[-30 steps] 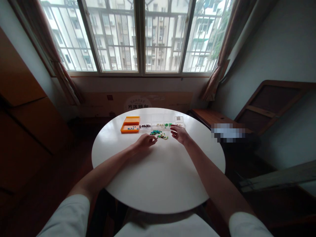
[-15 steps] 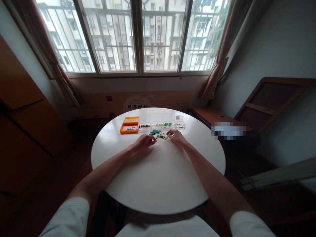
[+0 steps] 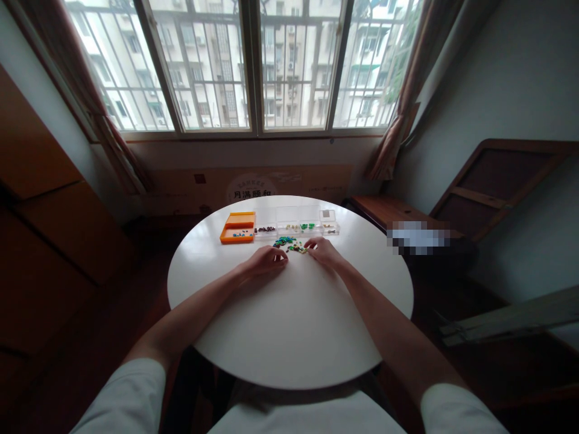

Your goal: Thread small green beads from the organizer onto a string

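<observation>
A wide window (image 3: pixel 294 72) fills twelve o'clock, daylight pouring through four panes, with metal bars (image 3: pixel 312 82) and a pale apartment block (image 3: pixel 228 60) beyond. Tied curtains hang at ten (image 3: pixel 106 129) and two (image 3: pixel 398 129). Below the sill stands a printed cardboard panel (image 3: pixel 194 191). A brown cabinet (image 3: pixel 45 217) occupies nine, over a dark floor (image 3: pixel 131 301). At three, a wooden frame (image 3: pixel 470 199) leans by a grey wall (image 3: pixel 511 78), near a low wooden table (image 3: pixel 384 208). The round white bench (image 3: pixel 289 325) sits central, glossy toward ten.
</observation>
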Motion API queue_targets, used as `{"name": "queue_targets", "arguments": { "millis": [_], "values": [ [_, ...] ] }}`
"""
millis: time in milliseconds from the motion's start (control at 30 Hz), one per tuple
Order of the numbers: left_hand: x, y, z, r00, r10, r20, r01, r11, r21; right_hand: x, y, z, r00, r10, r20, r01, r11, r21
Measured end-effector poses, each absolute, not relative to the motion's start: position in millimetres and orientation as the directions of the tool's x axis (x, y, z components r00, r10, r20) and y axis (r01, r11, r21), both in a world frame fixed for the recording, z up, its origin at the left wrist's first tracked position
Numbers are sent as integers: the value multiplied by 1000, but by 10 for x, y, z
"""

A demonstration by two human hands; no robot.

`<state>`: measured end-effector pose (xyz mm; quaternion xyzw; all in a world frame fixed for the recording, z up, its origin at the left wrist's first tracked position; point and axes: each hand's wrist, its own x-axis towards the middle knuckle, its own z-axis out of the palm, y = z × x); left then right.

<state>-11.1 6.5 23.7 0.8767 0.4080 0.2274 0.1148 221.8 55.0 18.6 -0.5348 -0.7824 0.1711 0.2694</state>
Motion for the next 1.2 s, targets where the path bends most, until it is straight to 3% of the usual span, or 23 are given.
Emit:
{"name": "queue_targets", "arguments": {
  "millis": [1200],
  "values": [
    [-109,55,248,555,786,274,686,-618,384,2234,450,349,-265,954,137,800,297,-521]
  ]
}}
